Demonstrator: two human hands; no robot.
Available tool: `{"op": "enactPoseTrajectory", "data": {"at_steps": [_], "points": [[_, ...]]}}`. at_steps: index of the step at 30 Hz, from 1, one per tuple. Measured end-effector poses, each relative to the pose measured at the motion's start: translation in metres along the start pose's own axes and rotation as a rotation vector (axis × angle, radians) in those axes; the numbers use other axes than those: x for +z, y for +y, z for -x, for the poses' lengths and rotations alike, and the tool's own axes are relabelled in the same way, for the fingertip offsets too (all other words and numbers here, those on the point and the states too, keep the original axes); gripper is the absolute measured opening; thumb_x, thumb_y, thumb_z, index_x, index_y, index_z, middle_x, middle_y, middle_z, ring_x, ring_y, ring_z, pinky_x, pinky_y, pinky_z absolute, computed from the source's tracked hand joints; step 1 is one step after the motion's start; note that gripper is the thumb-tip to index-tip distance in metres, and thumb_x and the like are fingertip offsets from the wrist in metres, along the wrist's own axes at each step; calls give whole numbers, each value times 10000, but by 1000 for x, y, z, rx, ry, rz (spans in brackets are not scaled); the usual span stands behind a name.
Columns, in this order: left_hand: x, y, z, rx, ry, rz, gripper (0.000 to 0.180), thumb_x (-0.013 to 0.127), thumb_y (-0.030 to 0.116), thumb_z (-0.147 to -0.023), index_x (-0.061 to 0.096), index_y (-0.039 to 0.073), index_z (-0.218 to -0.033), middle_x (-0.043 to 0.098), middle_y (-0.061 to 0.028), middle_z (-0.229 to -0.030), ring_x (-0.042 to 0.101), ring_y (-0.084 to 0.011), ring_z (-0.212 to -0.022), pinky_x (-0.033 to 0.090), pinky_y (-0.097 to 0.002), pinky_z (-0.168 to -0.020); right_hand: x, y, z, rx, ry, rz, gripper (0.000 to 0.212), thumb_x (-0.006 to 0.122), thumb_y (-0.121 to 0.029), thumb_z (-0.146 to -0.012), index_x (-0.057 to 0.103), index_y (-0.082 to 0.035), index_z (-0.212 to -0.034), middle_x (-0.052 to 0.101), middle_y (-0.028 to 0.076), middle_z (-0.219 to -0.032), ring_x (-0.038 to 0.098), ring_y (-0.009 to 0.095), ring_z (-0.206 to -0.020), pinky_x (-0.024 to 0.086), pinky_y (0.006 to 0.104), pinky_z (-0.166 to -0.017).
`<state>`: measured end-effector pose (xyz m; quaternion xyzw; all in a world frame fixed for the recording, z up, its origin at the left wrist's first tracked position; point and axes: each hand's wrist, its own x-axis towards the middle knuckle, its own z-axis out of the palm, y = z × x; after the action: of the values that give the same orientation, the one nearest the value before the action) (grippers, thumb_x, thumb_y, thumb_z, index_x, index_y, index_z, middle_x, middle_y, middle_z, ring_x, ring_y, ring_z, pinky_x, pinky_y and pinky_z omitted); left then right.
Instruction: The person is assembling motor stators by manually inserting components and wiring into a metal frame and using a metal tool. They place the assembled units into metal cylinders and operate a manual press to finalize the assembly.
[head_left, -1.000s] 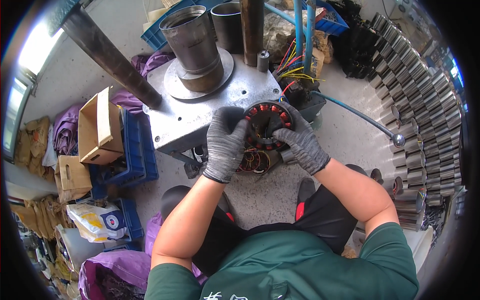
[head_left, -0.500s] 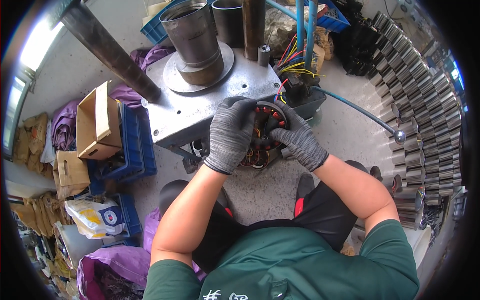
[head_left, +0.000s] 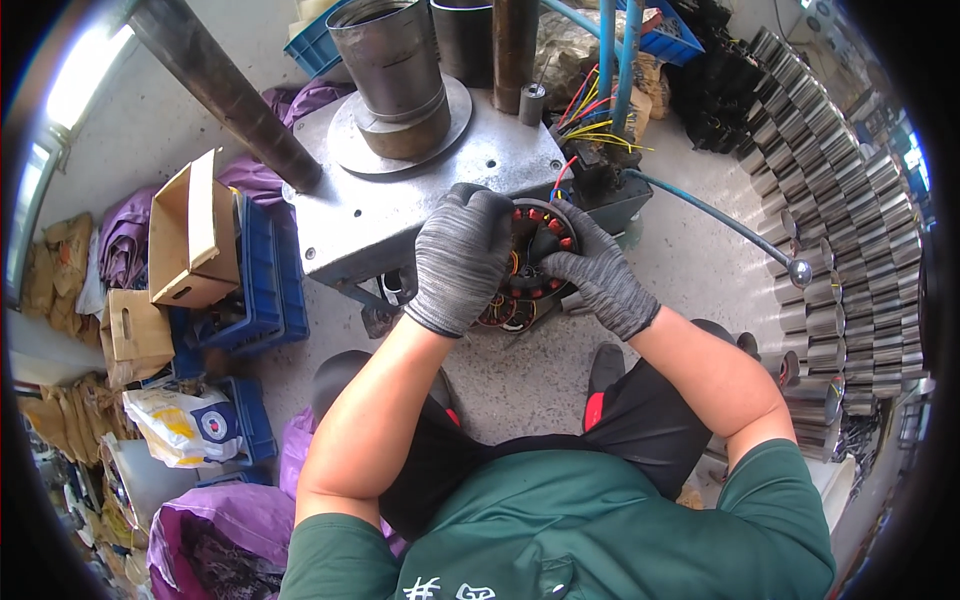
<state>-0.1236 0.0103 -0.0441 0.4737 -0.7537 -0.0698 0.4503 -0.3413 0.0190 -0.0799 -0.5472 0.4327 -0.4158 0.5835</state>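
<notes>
A round motor stator (head_left: 533,213), dark-rimmed with red windings inside, is held upright in front of me, close to the near edge of the metal press table. My left hand (head_left: 460,258), in a grey knit glove, is closed on its left side, and the fingers are partly hidden. On the opposite side my right hand (head_left: 604,268), gloved alike, grips the rim with the thumb reaching into the opening. Red, blue and yellow lead wires (head_left: 565,180) rise from the stator's top. Just below it, other wound parts (head_left: 517,318) with coloured wires are partly covered.
On the press table (head_left: 400,215) stands a steel cylinder (head_left: 390,75) on a round plate, between thick posts. A blue lever (head_left: 715,222) with a ball end juts out right. Metal sleeves (head_left: 850,220) are stacked at right. Cartons (head_left: 185,240) and blue crates (head_left: 275,280) stand left.
My view has shifted slightly. Both hands keep their hold on the stator, and my left hand has tilted a little; otherwise the scene stays the same.
</notes>
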Motion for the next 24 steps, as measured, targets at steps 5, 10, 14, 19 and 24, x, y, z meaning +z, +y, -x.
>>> {"op": "enactPoseTrajectory", "data": {"at_steps": [5, 10, 14, 19, 24], "points": [[1, 0, 1, 4, 19, -21, 109, 731, 81, -923, 670, 80, -1013, 675, -168, -996, 688, -401, -876, 573, -506, -751, -1, 2, -1, 4, 8, 4, 844, 811, 12, -874, 404, 14, -1614, 636, 123, -1451, 585, 198, -1305, 453, 336, -1167], [3, -3, 3, 16, 29, -63, 112, 734, 95, -923, 659, 85, -1005, 667, -174, -973, 693, -399, -814, 577, -500, -697, 2, 0, 1, 17, 18, 13, 791, 792, 11, -875, 456, -27, -1590, 640, 90, -1409, 588, 188, -1281, 481, 338, -1133], [3, -4, 3, -20, 13, -37, 118, 744, 53, -901, 686, 65, -1004, 658, -165, -983, 690, -387, -850, 581, -470, -743, 1, -5, 1, 69, 2, 6, 830, 829, -14, -876, 427, 8, -1602, 650, 119, -1425, 592, 198, -1285, 463, 336, -1149], [2, -3, 1, -97, -111, -154, 110, 727, 103, -923, 658, 52, -993, 637, -182, -983, 677, -405, -862, 572, -499, -748, 3, -2, 3, 104, 13, 58, 836, 838, -38, -884, 416, 18, -1604, 643, 122, -1431, 598, 202, -1277, 471, 342, -1145], [5, -4, -1, -190, -292, -337, 175, 689, 200, -963, 644, 41, -1022, 654, -198, -997, 690, -411, -905, 577, -519, -782, -7, 16, -7, 35, 49, 216, 872, 867, -75, -870, 407, 31, -1602, 627, 155, -1457, 593, 219, -1319, 474, 349, -1152]]}}
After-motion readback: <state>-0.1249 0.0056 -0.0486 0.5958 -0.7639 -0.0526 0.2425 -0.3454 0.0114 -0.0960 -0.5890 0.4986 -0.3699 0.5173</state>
